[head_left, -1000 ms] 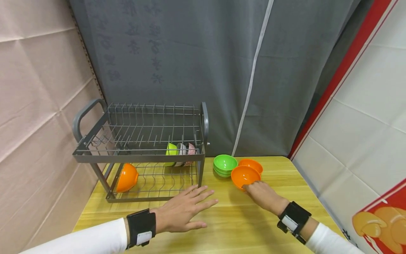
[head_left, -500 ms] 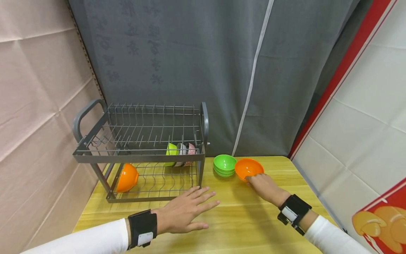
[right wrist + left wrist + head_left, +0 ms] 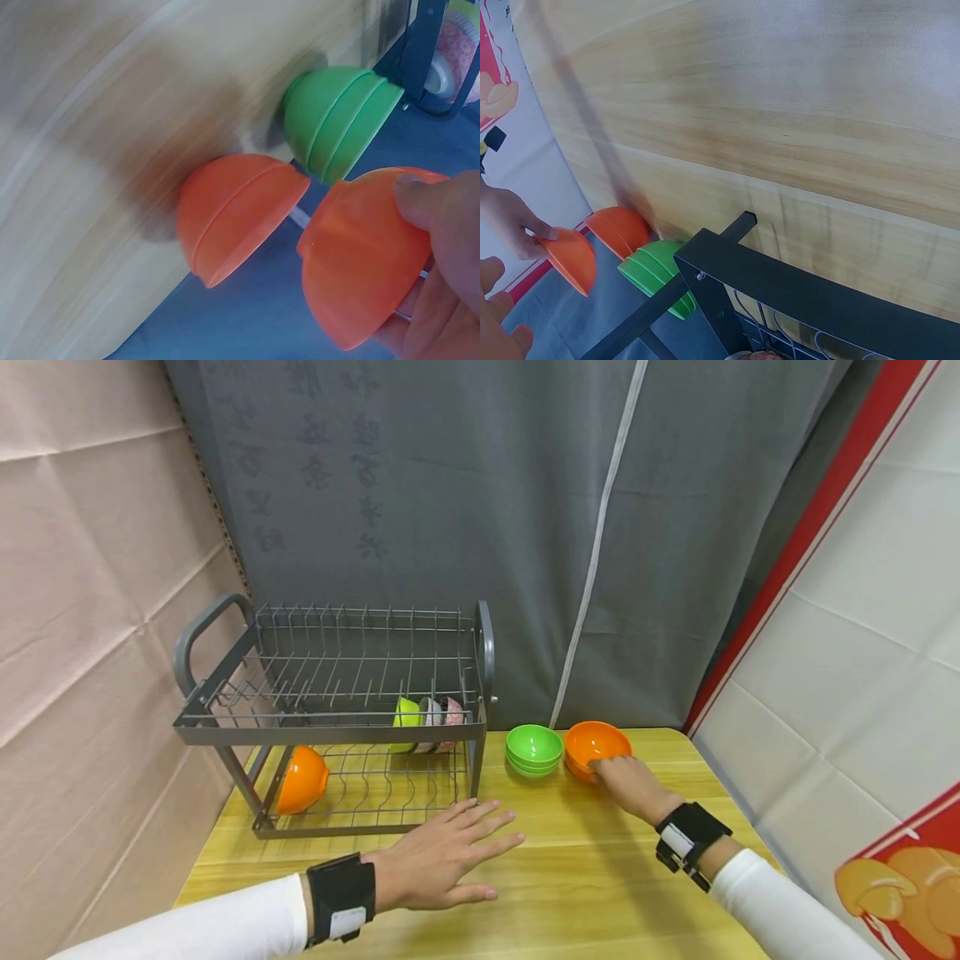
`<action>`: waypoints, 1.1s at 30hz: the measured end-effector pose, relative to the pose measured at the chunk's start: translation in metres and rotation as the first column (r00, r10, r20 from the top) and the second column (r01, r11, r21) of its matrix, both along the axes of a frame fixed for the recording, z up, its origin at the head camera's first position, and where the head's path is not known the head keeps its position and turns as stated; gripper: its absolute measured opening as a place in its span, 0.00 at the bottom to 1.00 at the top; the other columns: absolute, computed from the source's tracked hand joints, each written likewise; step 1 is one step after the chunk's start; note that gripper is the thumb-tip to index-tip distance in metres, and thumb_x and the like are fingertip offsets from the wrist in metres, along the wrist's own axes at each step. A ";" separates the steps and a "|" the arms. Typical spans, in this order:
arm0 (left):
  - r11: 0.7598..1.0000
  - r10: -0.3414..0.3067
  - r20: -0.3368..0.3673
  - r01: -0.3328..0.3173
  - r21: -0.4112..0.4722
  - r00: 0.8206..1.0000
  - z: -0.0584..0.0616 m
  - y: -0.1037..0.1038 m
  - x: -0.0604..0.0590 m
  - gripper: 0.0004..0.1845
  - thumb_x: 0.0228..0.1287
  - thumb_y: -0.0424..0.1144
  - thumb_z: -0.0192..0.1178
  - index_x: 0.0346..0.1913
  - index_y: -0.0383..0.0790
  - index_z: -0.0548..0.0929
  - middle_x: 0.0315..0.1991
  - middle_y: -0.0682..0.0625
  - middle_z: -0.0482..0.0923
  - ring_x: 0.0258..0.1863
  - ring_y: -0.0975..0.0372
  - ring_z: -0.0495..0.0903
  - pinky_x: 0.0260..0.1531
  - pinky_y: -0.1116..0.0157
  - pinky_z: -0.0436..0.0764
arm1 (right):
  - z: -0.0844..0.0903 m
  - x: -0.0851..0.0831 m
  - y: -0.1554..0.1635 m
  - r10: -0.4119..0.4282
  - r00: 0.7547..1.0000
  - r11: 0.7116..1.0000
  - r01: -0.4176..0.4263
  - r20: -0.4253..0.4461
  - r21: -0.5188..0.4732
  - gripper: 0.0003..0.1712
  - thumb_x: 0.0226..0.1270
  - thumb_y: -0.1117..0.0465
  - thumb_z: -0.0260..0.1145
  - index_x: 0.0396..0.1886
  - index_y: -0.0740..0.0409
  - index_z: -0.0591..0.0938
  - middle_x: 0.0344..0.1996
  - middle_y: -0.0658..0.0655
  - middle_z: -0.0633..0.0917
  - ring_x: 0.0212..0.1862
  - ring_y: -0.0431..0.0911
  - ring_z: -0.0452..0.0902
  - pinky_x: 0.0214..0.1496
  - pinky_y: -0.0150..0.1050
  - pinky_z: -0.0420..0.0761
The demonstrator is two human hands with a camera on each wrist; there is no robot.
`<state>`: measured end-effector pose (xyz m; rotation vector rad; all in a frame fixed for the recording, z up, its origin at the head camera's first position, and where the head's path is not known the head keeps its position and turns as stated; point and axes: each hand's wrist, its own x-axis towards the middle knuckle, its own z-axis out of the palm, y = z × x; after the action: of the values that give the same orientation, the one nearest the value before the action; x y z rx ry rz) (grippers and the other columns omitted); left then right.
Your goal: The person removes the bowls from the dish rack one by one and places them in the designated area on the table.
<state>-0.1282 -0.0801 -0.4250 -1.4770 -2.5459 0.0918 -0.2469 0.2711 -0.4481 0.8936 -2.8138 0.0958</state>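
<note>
Your right hand (image 3: 633, 783) grips an orange bowl (image 3: 597, 742) at its near rim, thumb on the outer wall and the other fingers largely hidden behind it. The right wrist view shows this bowl held clear of the worktop (image 3: 570, 893), just above and beside a second orange stack (image 3: 236, 214) that rests on the wood.

Judge the held bowl as thin moulded plastic: light, stiff and smooth-walled. It is unlikely to break if dropped, but the glossy surface may slip under a loose pinch. The rim is the sound place to hold, since the curved wall offers little purchase.

Your left hand (image 3: 438, 864) lies flat on the worktop with fingers spread and straight, holding nothing, just in front of the dish rack (image 3: 337, 718).

The green bowls (image 3: 533, 749) stand stacked, touching or nearly touching the orange stack on its left side. The rack's right post stands just beside the green stack. Inside the rack, one orange bowl (image 3: 302, 779) leans on the lower tier at the left, and a lime bowl (image 3: 406, 713) with two pale ones sits at the right.

The grey curtain (image 3: 480, 527) hangs close behind the bowls. The worktop's right edge is near. Open wood lies between your two hands.
</note>
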 end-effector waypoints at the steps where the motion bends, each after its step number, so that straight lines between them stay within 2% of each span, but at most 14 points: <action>1: 1.000 -0.001 -0.002 0.001 -0.001 1.000 0.000 0.000 0.000 0.37 0.76 0.68 0.35 0.81 0.57 0.55 0.82 0.49 0.53 0.81 0.53 0.57 0.78 0.50 0.63 | -0.001 -0.003 0.001 -0.005 1.000 1.000 0.005 0.007 0.001 0.05 0.63 0.68 0.69 0.29 0.57 0.82 0.18 0.49 0.75 0.22 0.44 0.71 0.26 0.42 0.77; 7: 1.000 -0.001 0.004 0.001 -0.002 1.000 0.000 0.000 0.001 0.37 0.76 0.68 0.32 0.81 0.57 0.55 0.82 0.50 0.54 0.81 0.53 0.55 0.78 0.50 0.63 | -0.007 -0.018 0.006 -0.035 0.998 0.999 0.036 0.045 -0.018 0.06 0.64 0.70 0.67 0.28 0.57 0.82 0.17 0.48 0.70 0.21 0.43 0.65 0.26 0.39 0.72; 14: 1.000 -0.005 0.000 0.005 -0.006 1.000 -0.002 -0.002 0.002 0.37 0.77 0.68 0.31 0.81 0.56 0.55 0.82 0.49 0.54 0.81 0.52 0.56 0.77 0.50 0.64 | -0.018 -0.037 0.014 -0.070 0.996 0.997 0.072 0.063 -0.029 0.05 0.64 0.69 0.68 0.29 0.58 0.82 0.17 0.49 0.72 0.22 0.45 0.68 0.26 0.41 0.72; 22: 1.000 0.005 0.022 -0.005 -0.018 1.000 -0.002 -0.003 0.002 0.37 0.77 0.68 0.32 0.81 0.57 0.54 0.82 0.49 0.53 0.81 0.52 0.56 0.77 0.50 0.64 | -0.024 -0.044 0.013 -0.102 0.991 0.995 0.102 0.087 0.005 0.04 0.62 0.70 0.66 0.30 0.58 0.81 0.19 0.51 0.74 0.24 0.48 0.71 0.27 0.44 0.73; 24: 1.000 0.008 0.031 -0.007 -0.020 0.999 -0.002 -0.003 0.003 0.37 0.77 0.68 0.34 0.81 0.57 0.54 0.82 0.49 0.53 0.81 0.52 0.56 0.77 0.50 0.64 | -0.029 -0.046 0.013 -0.107 0.989 0.994 0.103 0.104 0.041 0.04 0.64 0.70 0.65 0.32 0.58 0.81 0.20 0.52 0.75 0.25 0.48 0.73 0.31 0.47 0.76; 27: 1.000 0.010 0.034 -0.009 -0.020 0.999 -0.003 -0.004 0.003 0.36 0.77 0.67 0.37 0.81 0.57 0.55 0.82 0.50 0.54 0.80 0.52 0.57 0.77 0.51 0.64 | -0.035 -0.049 0.014 -0.117 0.983 0.991 0.107 0.141 0.077 0.04 0.67 0.70 0.62 0.35 0.58 0.81 0.20 0.52 0.77 0.27 0.50 0.77 0.42 0.54 0.80; 31: 1.000 0.012 0.029 -0.012 -0.020 0.999 -0.003 -0.004 0.003 0.36 0.76 0.66 0.40 0.81 0.57 0.55 0.81 0.50 0.54 0.80 0.52 0.57 0.77 0.51 0.64 | -0.039 -0.051 0.014 -0.134 0.973 0.988 0.117 0.186 0.101 0.05 0.69 0.70 0.59 0.37 0.59 0.81 0.21 0.54 0.79 0.31 0.51 0.81 0.56 0.64 0.77; 33: 1.000 0.013 0.027 -0.012 -0.024 1.000 -0.003 -0.005 0.003 0.36 0.76 0.66 0.40 0.81 0.57 0.55 0.81 0.49 0.54 0.81 0.53 0.56 0.77 0.51 0.64 | -0.040 -0.052 0.015 -0.138 0.971 0.987 0.118 0.194 0.111 0.05 0.69 0.69 0.59 0.37 0.59 0.81 0.23 0.54 0.81 0.32 0.53 0.82 0.57 0.67 0.76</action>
<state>-0.1248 -0.0848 -0.4282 -1.4811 -2.5848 0.1043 -0.2986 0.2857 -0.4878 0.7584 -3.0806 0.0298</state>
